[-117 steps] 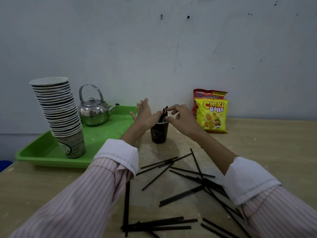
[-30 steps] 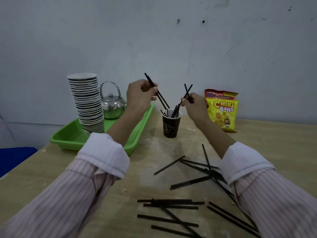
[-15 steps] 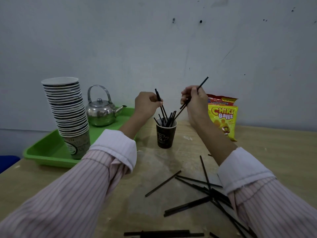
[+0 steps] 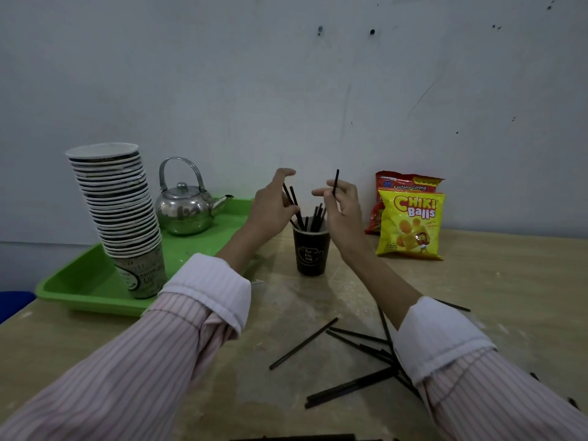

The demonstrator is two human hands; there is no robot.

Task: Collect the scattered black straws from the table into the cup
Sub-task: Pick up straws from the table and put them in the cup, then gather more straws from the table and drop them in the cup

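Two hands hold black straws over a dark paper cup (image 4: 311, 249) on a wooden table (image 4: 493, 291)

The left hand (image 4: 270, 208) has its fingers loosely spread, with two straws (image 4: 291, 198) leaning against them, their lower ends in the cup. The right hand (image 4: 342, 205) pinches a single upright straw (image 4: 335, 183) between thumb and fingers, just above the cup's rim. Several more straws already stand in the cup. Nearer the camera, loose straws (image 4: 350, 354) lie scattered on the table, some crossing under the right striped sleeve (image 4: 477, 393). To the left, a green tray (image 4: 79, 288) carries a tall stack of paper cups (image 4: 121, 214) and a steel kettle (image 4: 186, 208). Two snack bags (image 4: 410, 224) lean against the wall, right of the cup
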